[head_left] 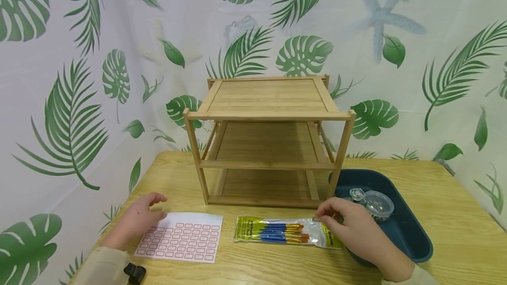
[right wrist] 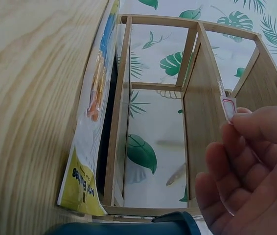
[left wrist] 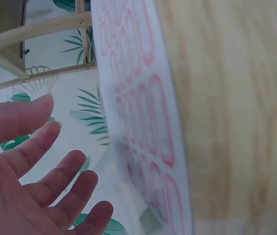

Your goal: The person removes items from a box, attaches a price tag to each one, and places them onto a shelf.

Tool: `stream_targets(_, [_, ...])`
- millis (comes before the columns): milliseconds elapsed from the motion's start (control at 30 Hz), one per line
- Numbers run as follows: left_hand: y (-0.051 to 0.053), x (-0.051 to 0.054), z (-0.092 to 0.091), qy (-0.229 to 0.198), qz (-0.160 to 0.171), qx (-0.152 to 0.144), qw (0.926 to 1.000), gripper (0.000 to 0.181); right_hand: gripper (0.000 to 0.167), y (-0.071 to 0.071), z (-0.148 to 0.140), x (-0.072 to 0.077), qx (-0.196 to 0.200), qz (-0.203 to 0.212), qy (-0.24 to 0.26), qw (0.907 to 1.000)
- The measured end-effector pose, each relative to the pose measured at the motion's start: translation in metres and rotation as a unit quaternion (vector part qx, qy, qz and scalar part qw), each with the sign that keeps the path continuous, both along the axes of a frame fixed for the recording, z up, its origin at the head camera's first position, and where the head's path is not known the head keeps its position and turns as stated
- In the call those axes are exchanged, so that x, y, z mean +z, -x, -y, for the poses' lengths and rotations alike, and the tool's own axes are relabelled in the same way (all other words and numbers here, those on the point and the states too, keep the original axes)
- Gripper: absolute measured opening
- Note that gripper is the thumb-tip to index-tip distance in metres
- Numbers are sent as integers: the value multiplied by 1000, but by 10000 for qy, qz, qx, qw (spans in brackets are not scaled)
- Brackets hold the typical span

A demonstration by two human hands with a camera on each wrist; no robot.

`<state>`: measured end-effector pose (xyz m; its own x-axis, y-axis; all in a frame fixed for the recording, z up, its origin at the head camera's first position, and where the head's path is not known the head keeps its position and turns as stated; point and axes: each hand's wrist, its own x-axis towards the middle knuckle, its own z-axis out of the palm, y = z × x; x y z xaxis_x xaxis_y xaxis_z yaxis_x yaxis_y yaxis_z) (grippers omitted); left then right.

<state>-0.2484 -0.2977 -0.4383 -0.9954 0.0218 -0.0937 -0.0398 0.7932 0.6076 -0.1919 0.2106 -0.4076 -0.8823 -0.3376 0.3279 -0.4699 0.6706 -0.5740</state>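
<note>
A small white sticker with a red border [right wrist: 229, 107] is pinched between the thumb and forefinger of my right hand [head_left: 350, 228]. That hand is above the right end of a clear packet of paintbrushes [head_left: 277, 231], which have blue handles and lie flat on the table. My left hand [head_left: 141, 216] is over the upper left corner of the sticker sheet [head_left: 180, 237], a white page with rows of red-bordered labels. In the left wrist view its fingers are loosely spread and hold nothing. Whether it touches the sheet is hard to tell.
Behind the packet stands a three-tier wooden shelf [head_left: 269, 115]. At the right is a dark blue tub [head_left: 412, 232] holding a round clear container [head_left: 379, 205] and other small clear items. A leaf-patterned curtain [head_left: 154, 60] encloses the wooden table [head_left: 400, 167].
</note>
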Motion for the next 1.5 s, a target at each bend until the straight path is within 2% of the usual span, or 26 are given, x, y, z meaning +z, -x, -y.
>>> stream_targets(200, [-8, 8, -18, -63, -578, -347, 9977, 39, 14, 2, 1, 1, -52, 393, -69, 9992])
stream_targets(500, [-14, 15, -52, -469, -870, -652, 9930, 38, 2, 7, 7, 0, 6, 579, -289, 9979])
stream_targets(767, [-18, 19, -81, -685, -843, -1027, 9888, 38, 11, 9, 13, -1, -97, 557, -335, 9978])
stream_targets(967, [-18, 17, -101, -843, -851, -1292, 9844, 38, 11, 11, 19, -4, 84, 471, -149, 9987])
stream_targets(1133, [-17, 14, -120, -914, -763, -1624, 9795, 43, 5, 14, 25, -7, 183, 741, -26, 9971])
stream_targets(1300, [-16, 12, -139, -897, -514, -2040, 9735, 49, 5, 19, 34, -12, 211, 996, -16, 9948])
stream_targets(1500, [-17, 8, -164, -715, -170, -2406, 9678, 54, 6, 25, 46, -23, 356, 1345, 135, 9902])
